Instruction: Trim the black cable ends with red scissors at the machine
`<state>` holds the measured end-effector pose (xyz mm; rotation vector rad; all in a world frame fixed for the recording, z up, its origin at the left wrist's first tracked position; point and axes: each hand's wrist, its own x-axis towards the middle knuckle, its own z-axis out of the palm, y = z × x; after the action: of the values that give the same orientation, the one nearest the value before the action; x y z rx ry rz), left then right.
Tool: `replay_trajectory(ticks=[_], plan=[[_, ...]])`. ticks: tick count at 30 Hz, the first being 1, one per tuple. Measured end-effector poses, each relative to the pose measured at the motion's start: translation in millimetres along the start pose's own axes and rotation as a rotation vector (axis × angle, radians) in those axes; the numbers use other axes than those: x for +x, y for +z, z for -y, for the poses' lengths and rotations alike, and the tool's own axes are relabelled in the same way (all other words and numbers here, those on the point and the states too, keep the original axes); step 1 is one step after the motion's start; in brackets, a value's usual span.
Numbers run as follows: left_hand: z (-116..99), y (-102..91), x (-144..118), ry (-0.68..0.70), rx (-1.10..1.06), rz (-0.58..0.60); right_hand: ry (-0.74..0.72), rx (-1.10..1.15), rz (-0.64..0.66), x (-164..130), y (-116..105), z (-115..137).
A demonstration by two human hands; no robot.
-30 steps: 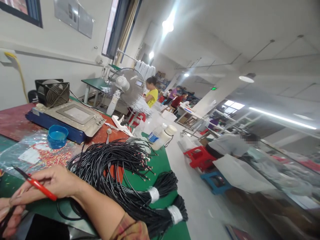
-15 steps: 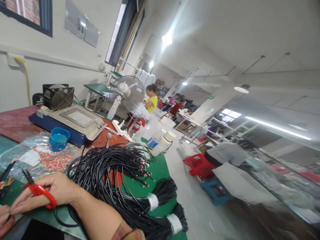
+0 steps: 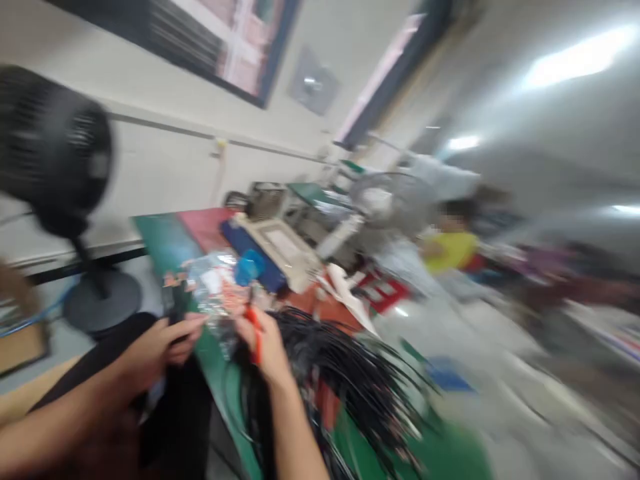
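We see 2 hands at the green table's [image 3: 220, 373] near edge: right hand [image 3: 265, 343] closed round 1 red-handled tool [image 3: 257, 333], beside 1 black cable bundle [image 3: 340, 373]; left hand [image 3: 165, 343] curled on sth dark, too blurred to tell.

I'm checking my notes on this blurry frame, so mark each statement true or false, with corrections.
1. The right hand holds a red-handled tool. True.
2. The black cables hang from the wall. False: they lie bundled on the green table.
3. A black fan stands at the left. True.
4. The blue cup sits in the left hand. False: it rests on the table beyond the hands.
5. A person in a yellow top is in the background. True.
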<state>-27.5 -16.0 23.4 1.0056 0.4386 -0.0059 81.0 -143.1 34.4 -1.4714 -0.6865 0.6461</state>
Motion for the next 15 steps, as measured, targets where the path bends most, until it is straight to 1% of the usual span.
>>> replay_trajectory(ticks=[1,3,4,6,9,12,15], plan=[[0,-4.0,-3,0.036,-0.086,-0.057,-0.001,-0.028,0.059,1,-6,0],[-4,-9.3,0,0.085,-0.198,-0.088,-0.013,-0.244,0.111,6,-14,-6],[-7,-11.4,3,0.11,-0.232,-0.11,0.017,-0.32,0.163,8,-17,-9],[-10,-12.9,9,0.151,-0.281,-0.169,0.053,-0.422,0.219,8,-19,-16],[-7,-8.4,9,0.156,-0.287,-0.164,0.081,-0.508,0.299,3,-16,-21],[1,-3.2,8,0.155,-0.269,-0.141,0.081,-0.542,0.322,1,-10,-22],[5,-2.2,11,0.15,-0.251,-0.165,0.098,-0.525,0.27,0,-5,-22]])
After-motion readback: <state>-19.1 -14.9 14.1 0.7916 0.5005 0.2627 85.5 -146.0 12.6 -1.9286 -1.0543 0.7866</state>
